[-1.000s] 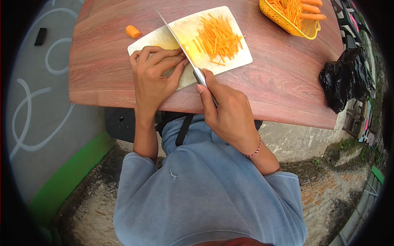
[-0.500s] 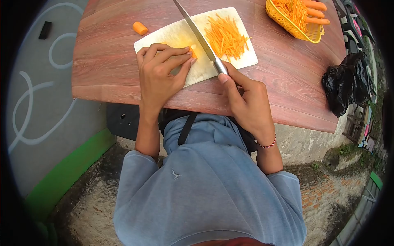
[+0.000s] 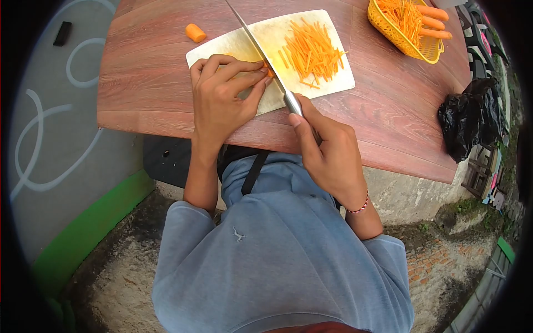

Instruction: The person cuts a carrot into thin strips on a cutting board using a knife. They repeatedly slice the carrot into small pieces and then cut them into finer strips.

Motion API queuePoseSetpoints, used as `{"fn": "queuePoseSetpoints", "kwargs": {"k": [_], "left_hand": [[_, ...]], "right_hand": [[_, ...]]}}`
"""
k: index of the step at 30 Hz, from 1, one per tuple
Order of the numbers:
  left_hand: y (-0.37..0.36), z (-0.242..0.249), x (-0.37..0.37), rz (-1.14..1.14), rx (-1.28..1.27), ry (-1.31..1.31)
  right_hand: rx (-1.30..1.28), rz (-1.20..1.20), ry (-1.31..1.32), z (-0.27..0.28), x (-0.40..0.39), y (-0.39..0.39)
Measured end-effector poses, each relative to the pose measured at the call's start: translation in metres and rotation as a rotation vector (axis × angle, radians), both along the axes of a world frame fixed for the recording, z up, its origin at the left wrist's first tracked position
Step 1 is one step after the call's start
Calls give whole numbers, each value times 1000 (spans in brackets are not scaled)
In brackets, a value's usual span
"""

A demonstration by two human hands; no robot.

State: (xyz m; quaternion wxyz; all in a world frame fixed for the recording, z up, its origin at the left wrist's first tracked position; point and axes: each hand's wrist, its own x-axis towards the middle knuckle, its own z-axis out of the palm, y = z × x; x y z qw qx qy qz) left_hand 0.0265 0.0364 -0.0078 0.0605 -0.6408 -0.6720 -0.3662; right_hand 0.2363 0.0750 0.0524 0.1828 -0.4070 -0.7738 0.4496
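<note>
My left hand (image 3: 226, 91) presses bent fingertips onto a piece of carrot (image 3: 270, 72) on the white cutting board (image 3: 338, 76); most of the piece is hidden under the fingers. In my right hand (image 3: 331, 149) is the handle of a long kitchen knife (image 3: 256, 46). Its blade lies across the board, right beside my left fingertips and at the carrot piece. To the right of the blade rests a pile of thin carrot strips (image 3: 315, 51). A short carrot chunk (image 3: 195, 33) sits on the table just beyond the board's left corner.
A yellow plastic basket (image 3: 401, 45) with shredded carrot and several whole carrots (image 3: 434, 23) stands at the far right of the reddish wooden table (image 3: 150, 77). A black plastic bag (image 3: 471, 119) hangs at the table's right edge. A grey painted wall (image 3: 61, 133) is on the left.
The knife has shifted left, from beside the strips to the carrot piece at my left fingertips. My right hand moved left and slightly toward me with it. My left hand stays on the carrot.
</note>
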Motion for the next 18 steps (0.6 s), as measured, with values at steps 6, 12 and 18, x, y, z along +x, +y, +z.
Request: {"fn": "queuePoseSetpoints", "kwargs": {"k": [6,12,18], "left_hand": [[-1,-1,0,-7,1,6],[-2,3,1,-16,-16,26],[-3,1,3,-18,12,64]], "right_hand": [[196,29,-54,-6,-7,-10],[296,40,-1,-24,-34,11],[75,30,24,-7,-9,14]]}}
